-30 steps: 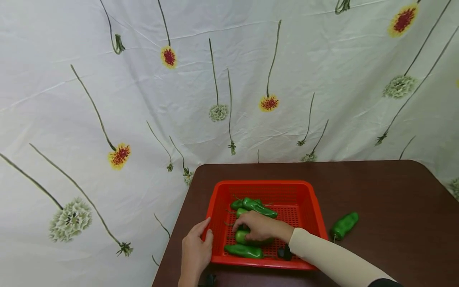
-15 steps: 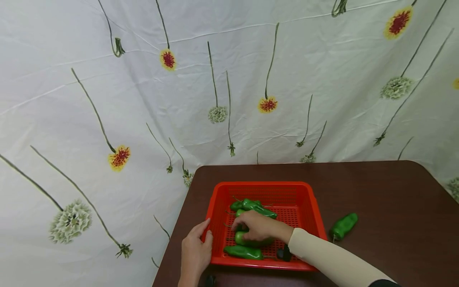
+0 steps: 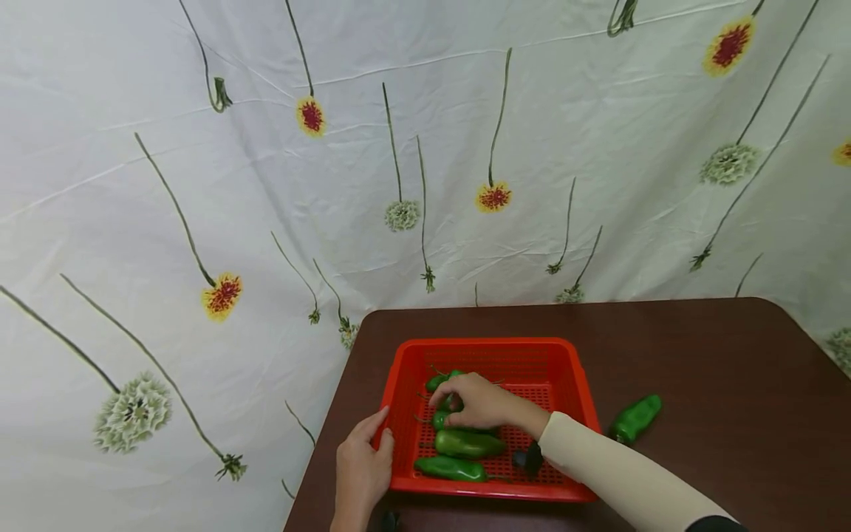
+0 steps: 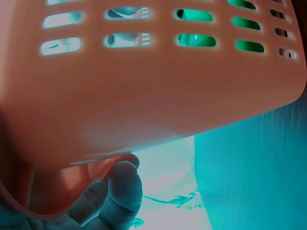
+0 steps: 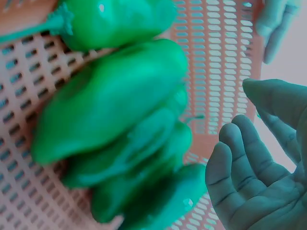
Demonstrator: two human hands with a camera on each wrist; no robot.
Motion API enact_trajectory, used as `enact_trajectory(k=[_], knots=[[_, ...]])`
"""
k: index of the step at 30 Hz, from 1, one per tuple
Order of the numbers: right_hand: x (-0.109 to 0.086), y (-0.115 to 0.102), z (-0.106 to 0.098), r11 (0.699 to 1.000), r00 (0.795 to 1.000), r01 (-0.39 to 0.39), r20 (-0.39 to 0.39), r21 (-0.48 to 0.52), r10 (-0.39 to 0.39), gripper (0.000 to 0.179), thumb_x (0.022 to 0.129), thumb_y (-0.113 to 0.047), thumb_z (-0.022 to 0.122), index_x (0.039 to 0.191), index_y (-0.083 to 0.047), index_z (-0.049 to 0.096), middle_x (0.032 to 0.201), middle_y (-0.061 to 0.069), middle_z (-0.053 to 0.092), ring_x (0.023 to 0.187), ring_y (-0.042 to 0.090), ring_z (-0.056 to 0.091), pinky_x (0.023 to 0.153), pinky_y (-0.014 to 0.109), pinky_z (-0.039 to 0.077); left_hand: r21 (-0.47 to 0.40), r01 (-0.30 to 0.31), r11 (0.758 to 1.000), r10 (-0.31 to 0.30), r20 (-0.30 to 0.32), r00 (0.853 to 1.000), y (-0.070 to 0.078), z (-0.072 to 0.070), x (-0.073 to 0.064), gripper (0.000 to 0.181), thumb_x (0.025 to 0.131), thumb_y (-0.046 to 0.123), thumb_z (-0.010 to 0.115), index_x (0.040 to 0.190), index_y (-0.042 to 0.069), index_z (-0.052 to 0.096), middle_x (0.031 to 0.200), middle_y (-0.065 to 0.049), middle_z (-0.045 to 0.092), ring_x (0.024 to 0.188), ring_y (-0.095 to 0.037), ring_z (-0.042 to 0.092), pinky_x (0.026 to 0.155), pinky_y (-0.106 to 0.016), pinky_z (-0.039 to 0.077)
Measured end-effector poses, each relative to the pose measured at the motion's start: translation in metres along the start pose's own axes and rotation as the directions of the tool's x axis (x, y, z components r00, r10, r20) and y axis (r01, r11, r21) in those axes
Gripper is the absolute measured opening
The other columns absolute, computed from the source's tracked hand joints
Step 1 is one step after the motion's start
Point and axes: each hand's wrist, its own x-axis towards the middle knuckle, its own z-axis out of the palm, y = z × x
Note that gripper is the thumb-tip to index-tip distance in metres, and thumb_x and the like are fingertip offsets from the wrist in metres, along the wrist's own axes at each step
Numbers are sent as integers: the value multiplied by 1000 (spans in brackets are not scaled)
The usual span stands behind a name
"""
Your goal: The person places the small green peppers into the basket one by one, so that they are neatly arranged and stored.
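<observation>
A red plastic basket [image 3: 492, 343] with slotted walls holds several green peppers. My left hand [image 3: 363, 467] grips its left rim; in the left wrist view the fingers [image 4: 123, 189] curl around the rim beneath the wall. Over the peppers inside, my right hand [image 3: 484, 403] has its fingers loosely bent, partly hiding those at the back. From the right wrist view, that hand [image 5: 264, 177] is spread beside the peppers, with nothing between thumb and fingers. Nearest me lies one long pepper [image 3: 452, 468], and behind it a thicker pepper [image 3: 469, 444], roughly side by side.
A single green pepper [image 3: 636, 419] lies on the dark brown table [image 3: 718, 369], right of the basket. Behind the table hangs a white cloth [image 3: 372, 170] printed with flowers. A small dark object [image 3: 530, 458] shows under the right wrist.
My right hand has lifted off the thicker pepper and moved slightly toward the back of the basket, uncovering that pepper. The left hand stays at the rim. The head view has shifted slightly.
</observation>
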Motion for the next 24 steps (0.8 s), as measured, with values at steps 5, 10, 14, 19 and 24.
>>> enact_trajectory(k=[5,10,14,19,24], knots=[[-3,3,-19,998,999,-23,-25,56,24,31,84,-19,71,113,-27,64,118,-1,65,93,12,63,79,22,50,6,0,1000,0,0,1000,1,1,0,35,87,20,61,121,26,65,120,5,64,99,-14,66,77,-37,56],[-7,5,-31,982,996,-64,-47,175,73,29,84,-23,70,112,-29,64,114,-11,64,87,8,62,78,24,50,6,6,1000,-6,9,1000,1,0,0,35,87,20,61,121,25,65,121,4,64,106,-16,64,82,-40,55],[-12,6,-38,962,992,-84,-65,261,104,29,84,-31,69,113,-30,63,114,-11,63,88,9,61,78,27,51,3,5,1000,-5,15,1000,1,1,0,35,87,20,61,122,25,65,121,3,64,107,-17,63,83,-41,55],[-19,4,-52,948,987,-72,-115,311,113,31,84,-33,69,114,-29,63,112,-9,64,90,13,61,81,30,50,7,3,1000,-3,8,1000,1,0,1,35,87,20,61,121,26,65,120,4,64,100,-17,66,78,-39,56],[-27,-4,-70,939,978,-48,-175,340,113,34,86,-26,68,118,-22,61,112,-2,65,93,20,61,80,33,52,10,9,1000,-9,4,1000,0,1,1,34,87,20,61,121,26,65,120,4,64,98,-15,66,77,-38,56]])
